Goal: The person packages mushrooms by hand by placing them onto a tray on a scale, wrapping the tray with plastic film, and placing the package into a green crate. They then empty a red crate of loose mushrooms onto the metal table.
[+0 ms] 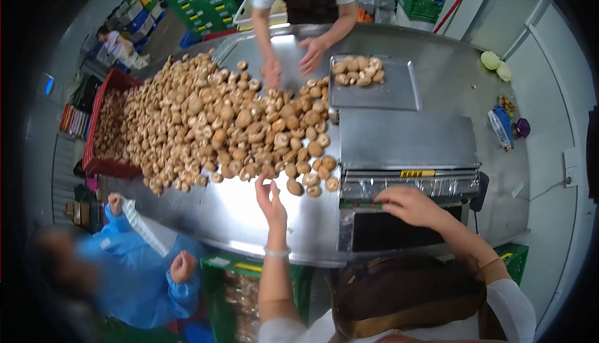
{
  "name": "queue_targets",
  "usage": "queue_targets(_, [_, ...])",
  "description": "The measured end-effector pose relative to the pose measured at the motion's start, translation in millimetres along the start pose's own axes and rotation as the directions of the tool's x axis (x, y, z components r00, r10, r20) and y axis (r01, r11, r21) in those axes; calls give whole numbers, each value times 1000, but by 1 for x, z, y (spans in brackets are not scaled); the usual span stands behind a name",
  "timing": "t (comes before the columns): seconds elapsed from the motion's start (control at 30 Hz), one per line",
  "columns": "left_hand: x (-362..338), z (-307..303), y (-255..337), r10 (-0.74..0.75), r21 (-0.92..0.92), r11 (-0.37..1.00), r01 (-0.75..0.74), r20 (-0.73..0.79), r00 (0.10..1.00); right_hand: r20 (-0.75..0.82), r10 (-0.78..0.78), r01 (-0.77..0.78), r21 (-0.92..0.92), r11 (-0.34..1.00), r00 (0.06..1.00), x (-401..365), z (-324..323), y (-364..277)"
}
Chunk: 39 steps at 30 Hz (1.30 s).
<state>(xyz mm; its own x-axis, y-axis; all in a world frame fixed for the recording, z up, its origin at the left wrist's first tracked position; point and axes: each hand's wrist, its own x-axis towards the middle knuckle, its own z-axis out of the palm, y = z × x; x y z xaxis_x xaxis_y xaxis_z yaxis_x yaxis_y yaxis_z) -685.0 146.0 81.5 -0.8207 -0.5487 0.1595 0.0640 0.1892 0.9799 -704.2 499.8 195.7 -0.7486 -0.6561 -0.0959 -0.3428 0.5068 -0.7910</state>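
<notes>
My left hand [271, 204] is open at the near edge of a large heap of brown mushrooms [243, 118], its fingertips overlapping the lowest ones. Loose mushrooms [310, 179] lie just to its right. My right hand [410, 206] rests at the front of a film wrapping machine [405, 137], fingers stretched over the edge of the clear plastic film [430, 186]. Below that hand is the machine's black plate [399, 229]. Behind the machine, a metal tray [399, 93] carries several mushrooms [357, 70] in its left half.
Across the steel table [449, 50], a co-worker's hands [293, 62] hover by the heap. A person in blue [137, 274] at left holds a white strip [146, 227]. A red crate [112, 125] of mushrooms borders the heap. A green crate [249, 265] stands below the table edge.
</notes>
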Motion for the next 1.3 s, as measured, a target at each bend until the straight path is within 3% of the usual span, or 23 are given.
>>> queue_targets(0.07, [65,79,-4,39,-149,989,-16,155,987,-180,100,-86,85,993,979,21,-40,30])
queue_targets(0.13, [124,145,-8,44,11,999,-53,406,913,-342,157,-93,195,976,927,51,-74,77])
queue_targets(0.17, [147,180,3,-16,-44,998,44,500,866,-374,169,-79,244,967,912,70,-92,100])
queue_targets(0.2, [168,208,19,-125,152,987,44,572,811,-405,183,-62,294,954,896,90,-110,121])
queue_targets(0.23, [195,237,-19,-4,212,965,-155,601,799,-420,219,-117,254,960,881,111,-124,140])
queue_targets(0.3, [226,283,-16,4,332,897,-292,654,756,-454,295,-237,181,955,841,153,-147,176])
queue_targets(0.4, [254,328,-24,-74,524,728,-442,701,709,-462,360,-336,137,932,810,215,-159,237])
queue_targets(0.47, [262,349,-23,-153,548,701,-457,742,653,-447,353,-326,138,935,822,242,-163,261])
queue_targets(0.5, [265,353,-19,-200,571,681,-458,747,634,-429,340,-311,140,940,837,259,-159,272])
queue_targets(0.53, [264,358,-15,-145,520,690,-503,781,608,-483,244,-268,20,963,841,274,-154,289])
queue_targets(0.57, [262,365,-20,-91,490,668,-560,801,592,-442,204,-156,145,977,874,279,-156,283])
queue_targets(0.6, [262,370,-22,-87,421,743,-521,832,548,-394,147,-37,274,961,907,285,-160,271])
queue_targets(0.63, [255,371,-23,-47,421,753,-507,801,596,-389,150,-10,340,940,909,292,-155,282])
queue_targets(0.67, [244,369,-24,-6,454,759,-467,722,692,-525,89,33,218,975,846,289,-145,289])
queue_targets(0.73, [236,366,-32,35,348,855,-385,702,712,-572,36,14,84,996,820,281,-140,300])
queue_targets(0.83, [207,355,-5,73,336,850,-406,688,722,-545,210,-139,168,976,812,241,-151,250])
queue_targets(0.9, [181,342,25,190,230,860,-456,685,703,-547,272,-157,248,956,792,200,-158,216])
queue_targets(1.03, [98,307,81,119,224,886,-405,735,668,-559,308,-117,351,929,770,108,-129,196])
queue_targets(1.07, [76,302,80,163,194,879,-436,737,656,-546,314,-139,338,931,776,84,-119,193])
queue_targets(1.17, [11,287,75,26,299,857,-421,790,613,-522,388,-250,315,915,760,21,-84,180])
queue_targets(1.23, [-15,278,79,49,261,856,-446,818,573,-481,481,-373,306,876,733,-13,-73,163])
queue_targets(1.3, [-35,277,81,91,315,779,-542,798,596,-532,435,-316,304,899,726,-29,-65,164])
